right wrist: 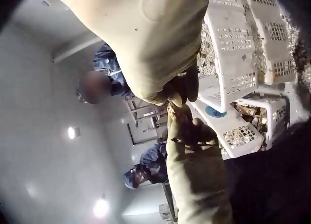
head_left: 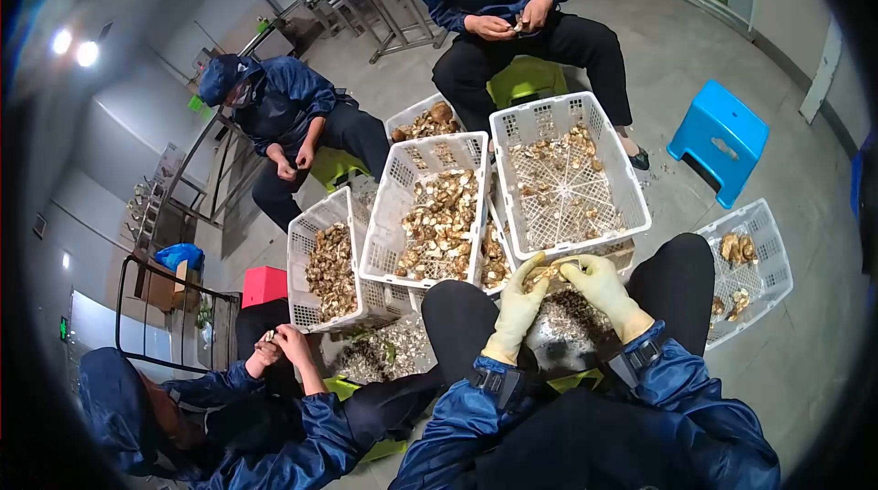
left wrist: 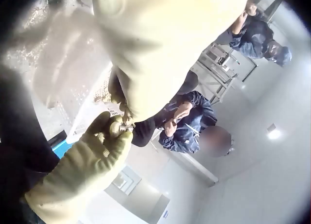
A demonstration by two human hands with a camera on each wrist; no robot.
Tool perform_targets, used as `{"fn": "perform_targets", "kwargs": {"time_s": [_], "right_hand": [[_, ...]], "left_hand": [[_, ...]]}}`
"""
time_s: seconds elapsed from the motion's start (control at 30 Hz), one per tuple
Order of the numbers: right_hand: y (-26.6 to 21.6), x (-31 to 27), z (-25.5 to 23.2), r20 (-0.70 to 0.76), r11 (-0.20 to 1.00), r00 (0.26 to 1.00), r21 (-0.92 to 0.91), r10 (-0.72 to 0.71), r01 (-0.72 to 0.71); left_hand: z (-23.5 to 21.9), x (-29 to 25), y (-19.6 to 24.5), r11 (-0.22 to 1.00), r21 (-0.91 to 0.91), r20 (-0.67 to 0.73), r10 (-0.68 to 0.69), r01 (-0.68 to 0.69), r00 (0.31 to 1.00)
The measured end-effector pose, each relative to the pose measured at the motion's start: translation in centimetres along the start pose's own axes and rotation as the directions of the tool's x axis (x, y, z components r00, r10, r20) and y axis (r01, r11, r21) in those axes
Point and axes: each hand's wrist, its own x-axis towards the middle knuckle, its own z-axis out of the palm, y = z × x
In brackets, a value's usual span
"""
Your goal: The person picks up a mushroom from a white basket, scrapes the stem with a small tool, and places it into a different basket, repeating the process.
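Note:
Both hands wear pale yellow gloves and meet over the lap in the head view. The left hand [head_left: 517, 312] pinches a small brown, mushroom-like piece [head_left: 551, 276] from one side, and the right hand [head_left: 599, 293] pinches it from the other. In the left wrist view the piece [left wrist: 115, 129] shows pale and brown between the fingertips. From the right wrist the same piece [right wrist: 171, 107] is mostly hidden by the gloved fingers. Below the hands lie dark and pale scraps [head_left: 572, 321].
White baskets [head_left: 631, 184] of brown pieces stand ahead, one low basket [head_left: 777, 261] at the right. Three seated people in blue jackets [head_left: 297, 92] surround them. A blue stool [head_left: 722, 133] stands at the right, and a pile of scraps [head_left: 402, 348] lies left of the knees.

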Motion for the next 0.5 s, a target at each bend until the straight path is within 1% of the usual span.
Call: {"fn": "perform_targets", "kwargs": {"time_s": [0.07, 0.1, 0.13, 0.2, 0.23, 0.3, 0.37, 0.4, 0.43, 0.5], "right_hand": [[-1.5, -0.7, 0.4, 0.001, 0.982, 0.984, 0.074, -0.175, 0.175], [-1.8, -1.1, 0.7, -0.003, 0.959, 0.965, 0.111, -0.261, 0.26], [-1.5, -0.8, 1.0, 0.01, 0.945, 0.947, 0.073, -0.321, 0.319], [-1.2, -1.0, 1.1, -0.011, 0.966, 0.972, 0.106, -0.235, 0.235], [-1.1, -0.7, 1.0, 0.003, 0.986, 0.991, 0.097, -0.134, 0.133], [-0.4, 0.1, 0.4, 0.026, 0.995, 0.997, 0.074, 0.069, -0.071], [-0.3, -0.1, 0.7, 0.029, 0.979, 0.998, 0.198, 0.053, -0.058], [-0.3, -0.1, 0.8, 0.031, 0.965, 0.999, 0.257, 0.044, -0.05], [-1.1, -0.5, 0.8, 0.048, 0.949, 0.999, 0.316, 0.002, -0.017], [-1.0, -0.8, 1.3, -0.005, 0.968, 0.979, 0.152, -0.204, 0.202]], "left_hand": [[0.4, -0.2, 0.8, 0.998, -0.062, -0.018, -0.013, 0.012, 1.0], [0.5, -0.3, 1.2, 0.999, -0.046, -0.03, -0.012, 0.011, 0.999], [0.5, -0.4, 1.2, 1.0, 0.007, -0.037, 0.012, -0.012, 0.999], [0.4, -0.5, 1.3, 0.992, 0.115, -0.043, 0.061, -0.056, 0.997], [0.2, -0.4, 1.0, 0.986, 0.143, -0.038, 0.091, -0.085, 0.995], [0.0, -0.4, 0.3, 0.992, 0.108, -0.033, 0.075, -0.071, 0.997], [-0.1, -0.2, 0.2, 0.991, 0.106, -0.027, 0.084, -0.08, 0.996], [0.0, -0.3, 0.1, 0.997, 0.054, -0.038, 0.065, -0.063, 0.997], [0.3, -0.5, 0.9, 0.999, 0.001, -0.048, 0.046, -0.046, 0.998], [0.4, -0.7, 1.4, 0.997, -0.07, -0.055, 0.019, -0.023, 0.998]]}}
